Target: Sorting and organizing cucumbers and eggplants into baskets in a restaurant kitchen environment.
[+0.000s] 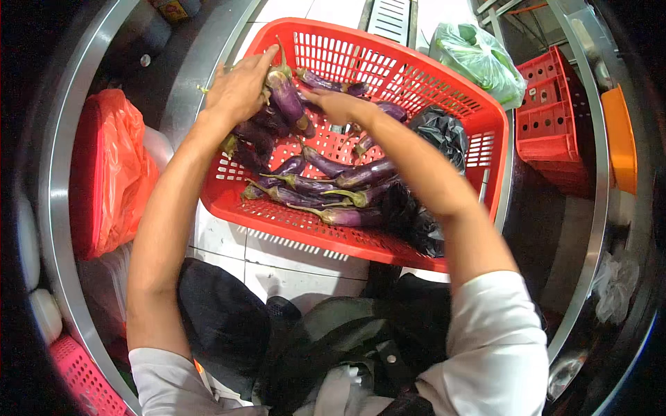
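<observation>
A red plastic basket (312,236) with slotted walls stands before me, holding several long purple eggplants. At its far left corner my left hand (240,88) is around a large eggplant (287,101) that leans with its stem up; the fingers are partly hidden. My right hand (338,106) reaches in from the right, its fingertips close to that eggplant and partly out of sight behind it. More eggplants (257,135) lie below my left hand. A row of eggplants (307,187) lies along the near side, stems to the left. Black plastic bags (439,132) fill the basket's right end.
A clear bag of green vegetables (481,62) sits beyond the basket's far right corner. Red crates (546,114) stand at right, near an orange container (619,140). At left are a red plastic bag (122,171) and metal table edges (60,192). A drain grate (389,21) crosses the tiled floor.
</observation>
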Demonstrator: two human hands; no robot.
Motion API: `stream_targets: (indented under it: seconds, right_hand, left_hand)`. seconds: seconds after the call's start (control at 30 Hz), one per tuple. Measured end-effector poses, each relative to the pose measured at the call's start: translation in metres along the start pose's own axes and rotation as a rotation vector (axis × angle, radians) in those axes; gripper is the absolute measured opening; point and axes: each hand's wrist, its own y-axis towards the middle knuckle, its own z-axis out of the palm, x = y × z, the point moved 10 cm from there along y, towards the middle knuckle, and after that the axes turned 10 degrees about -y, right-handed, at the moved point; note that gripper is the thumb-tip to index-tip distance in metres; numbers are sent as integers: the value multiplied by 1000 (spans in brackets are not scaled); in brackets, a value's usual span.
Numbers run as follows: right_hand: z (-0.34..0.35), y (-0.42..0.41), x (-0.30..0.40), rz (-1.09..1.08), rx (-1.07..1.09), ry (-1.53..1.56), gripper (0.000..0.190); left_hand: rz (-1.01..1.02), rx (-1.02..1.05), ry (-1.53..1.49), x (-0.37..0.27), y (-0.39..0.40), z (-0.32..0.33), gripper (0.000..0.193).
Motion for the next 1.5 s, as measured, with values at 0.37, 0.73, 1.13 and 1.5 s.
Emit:
stream_targets:
  seconds: [0.37,0.73,1.13,1.5]
  right_hand:
    - [-53,-443,-153,1187,-670,88,52]
    - [11,-459,-141,1219,-529,661,34]
    - [-158,-469,-62,755,-798,321,33]
    - [-349,-473,21,527,-782,-675,30]
  left_hand:
    - [-77,-18,-248,42,33,23,92]
    - [-126,-109,-214,35,-5,13,67]
    - [-26,-300,-477,72,-101,26,67]
    - [-401,108,-1112,-139,-199,169,129]
